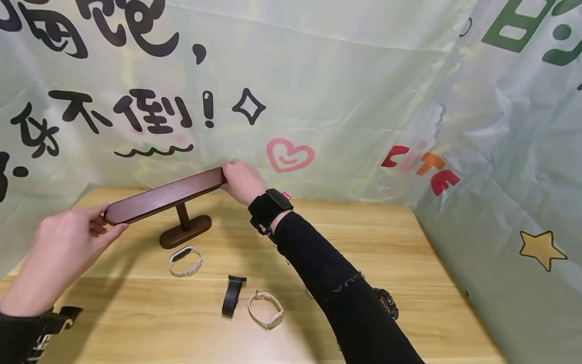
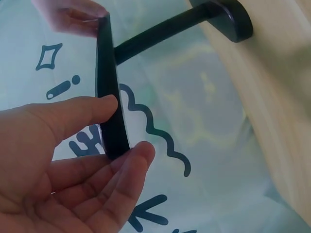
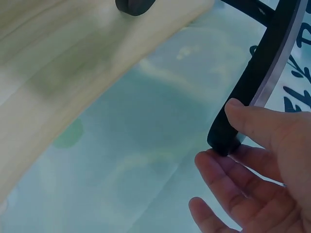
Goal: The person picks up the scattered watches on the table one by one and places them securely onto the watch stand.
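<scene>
A dark brown T-shaped wooden display stand (image 1: pixel 165 195) is at the table's back left, its bar slanting up to the right above an oval base (image 1: pixel 185 231). My left hand (image 1: pixel 63 247) pinches the bar's left end between thumb and fingers; the left wrist view shows the thumb (image 2: pixel 99 108) on the dark edge. At the opposite end, my right hand (image 1: pixel 244 182) grips the bar, with the thumb (image 3: pixel 243 114) along its edge in the right wrist view. In front of the base lies a white fitness band (image 1: pixel 186 262) with a dark screen.
Nearer the front are a black watch (image 1: pixel 233 296) and a cream-strapped watch (image 1: pixel 267 311). Another black watch (image 1: pixel 386 303) lies partly behind my right sleeve (image 1: pixel 345 288). A printed cloth (image 1: pixel 345 101) hangs behind and to the right of the wooden table (image 1: pixel 364 227).
</scene>
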Available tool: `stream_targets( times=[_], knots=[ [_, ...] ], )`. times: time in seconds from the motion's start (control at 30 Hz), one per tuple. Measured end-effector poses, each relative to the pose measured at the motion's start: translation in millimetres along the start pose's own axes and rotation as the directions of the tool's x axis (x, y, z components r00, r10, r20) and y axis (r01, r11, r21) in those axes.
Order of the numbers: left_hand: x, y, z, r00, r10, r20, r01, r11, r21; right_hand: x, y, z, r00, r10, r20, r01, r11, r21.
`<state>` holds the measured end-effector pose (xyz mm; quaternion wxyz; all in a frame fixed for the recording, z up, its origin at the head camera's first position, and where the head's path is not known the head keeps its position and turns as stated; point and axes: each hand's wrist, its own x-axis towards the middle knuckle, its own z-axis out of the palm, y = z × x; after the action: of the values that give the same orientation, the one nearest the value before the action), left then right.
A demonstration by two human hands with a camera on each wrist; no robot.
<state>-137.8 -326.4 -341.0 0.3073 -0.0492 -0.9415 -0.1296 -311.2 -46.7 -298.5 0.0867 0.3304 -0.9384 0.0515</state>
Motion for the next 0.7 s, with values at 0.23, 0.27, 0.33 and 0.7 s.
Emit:
stream_targets(
  times=[0.23,0.27,0.33,0.7],
  knots=[
    [17.0,3.8,6.7,0.994,0.045,0.096,-0.042,0.999,-0.029,-12,22,-3.2,1.000,-0.007,0.013,0.006,0.998,0.068],
    [19.4,4.6,8.3,0.993,0.049,0.106,-0.046,0.998,-0.032,-13,25,-3.7,1.000,-0.013,0.012,0.012,0.997,0.073],
    [24.0,6.6,11.5,0.991,0.056,0.118,-0.051,0.998,-0.044,-18,32,-4.6,1.000,-0.017,0.013,0.015,0.996,0.087],
    [44.7,24.2,32.0,0.982,0.128,0.137,-0.111,0.986,-0.127,-44,67,-7.6,1.000,0.030,0.008,-0.031,0.992,0.124]
  ],
)
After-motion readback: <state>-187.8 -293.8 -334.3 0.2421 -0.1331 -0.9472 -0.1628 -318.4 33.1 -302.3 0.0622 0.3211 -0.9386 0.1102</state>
